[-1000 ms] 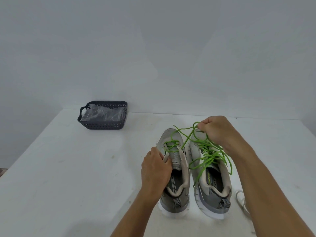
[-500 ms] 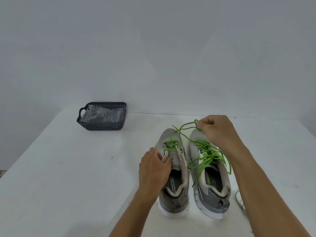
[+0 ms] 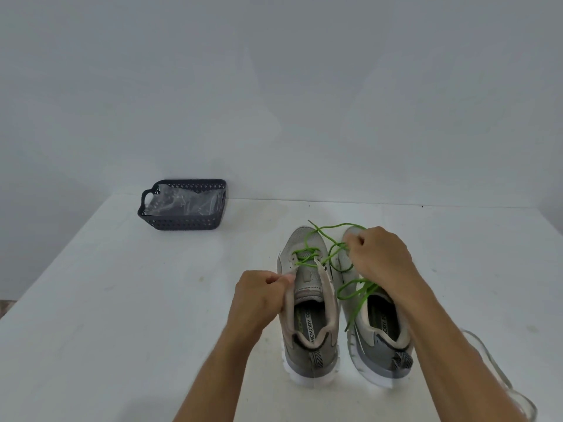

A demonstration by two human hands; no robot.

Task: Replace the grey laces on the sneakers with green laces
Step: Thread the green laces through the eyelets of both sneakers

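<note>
I am looking down at two grey sneakers sitting side by side on a white table point(image 3: 122, 300), toes pointing away from me. My left hand point(image 3: 259, 296) is pinching the left edge of the left sneaker point(image 3: 307, 300) near its tongue, fingers curled. My right hand point(image 3: 380, 257) is hovering over the right sneaker point(image 3: 377, 336), fingers curled around a green lace point(image 3: 323, 236) that is threading through the left sneaker's front eyelets and looping loosely across both shoes. A pale lace point(image 3: 499, 379) is lying on the table beside my right forearm. A dark basket point(image 3: 182, 223) holding clear plastic is sitting at the far left.
</note>
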